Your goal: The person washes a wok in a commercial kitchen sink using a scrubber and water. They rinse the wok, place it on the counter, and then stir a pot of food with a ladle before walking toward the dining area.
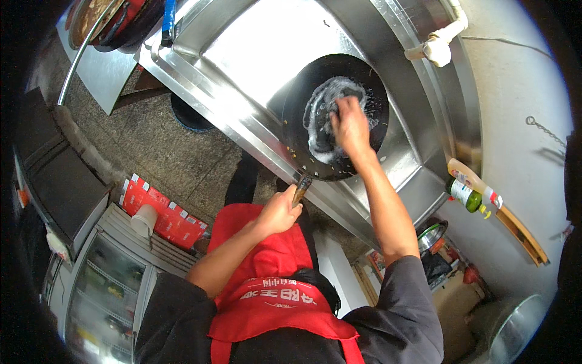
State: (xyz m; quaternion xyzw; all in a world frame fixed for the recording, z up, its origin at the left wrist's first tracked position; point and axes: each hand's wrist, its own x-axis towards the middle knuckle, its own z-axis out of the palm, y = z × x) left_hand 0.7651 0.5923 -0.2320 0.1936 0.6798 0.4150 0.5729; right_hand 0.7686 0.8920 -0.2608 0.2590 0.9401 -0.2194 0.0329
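Observation:
A large black wok (295, 136) rests tilted in the stainless steel sink (245, 59), over its near edge. White suds (318, 109) form a ring across the wok's inner surface, and small food bits cling to its near side. My left hand (279, 211) is closed around the wok's wooden handle (300, 193), just outside the sink. Inside the wok, my right hand (351, 125) reaches down into the suds with bent fingers. The hand is blurred, and whether it holds a scrubber or cloth beneath the fingers cannot be told.
A cream plastic pipe (436, 50) comes down the wall at the sink's far right. Two squeeze bottles, one green (466, 195), stand at the right rim. A red pot (129, 22) sits on a metal table (100, 73) at upper left. A glass-door fridge (107, 291) stands lower left.

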